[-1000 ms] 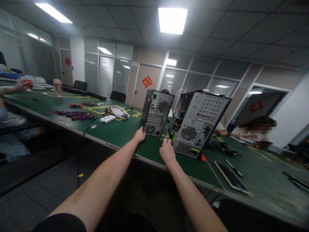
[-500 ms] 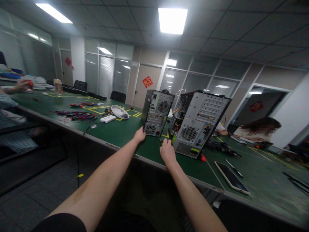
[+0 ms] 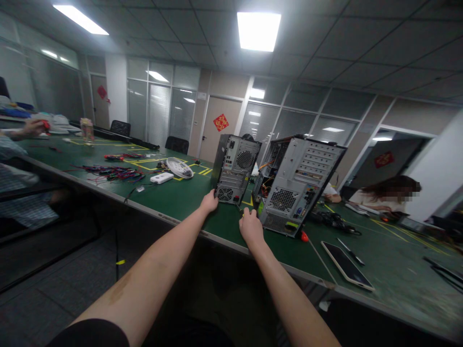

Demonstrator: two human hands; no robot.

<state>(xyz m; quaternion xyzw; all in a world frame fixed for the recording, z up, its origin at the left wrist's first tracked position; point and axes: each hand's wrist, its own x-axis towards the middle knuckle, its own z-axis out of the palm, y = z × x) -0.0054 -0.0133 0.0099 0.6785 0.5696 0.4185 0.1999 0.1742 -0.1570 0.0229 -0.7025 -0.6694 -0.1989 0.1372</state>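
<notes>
Two computer tower cases stand with their backs towards me on a green table [image 3: 181,200]. My left hand [image 3: 210,201] touches the lower left corner of the left case [image 3: 235,168]; its fingers are hidden behind the hand. My right hand [image 3: 250,227] is closed round a thin tool with a yellow-green tip, probably a screwdriver [image 3: 241,212], between the two cases. The right case [image 3: 302,183] is open on its side and stands just right of that hand.
A tablet [image 3: 347,265] and a pen [image 3: 350,250] lie right of the cases, with black cables [image 3: 334,221] behind. A white fan [image 3: 180,167], a white box [image 3: 161,178] and coloured wires [image 3: 112,172] lie to the left. People sit at the far left [image 3: 21,168] and far right [image 3: 387,193].
My hands and the cases have stayed in place. The person at the far left has shifted slightly.
</notes>
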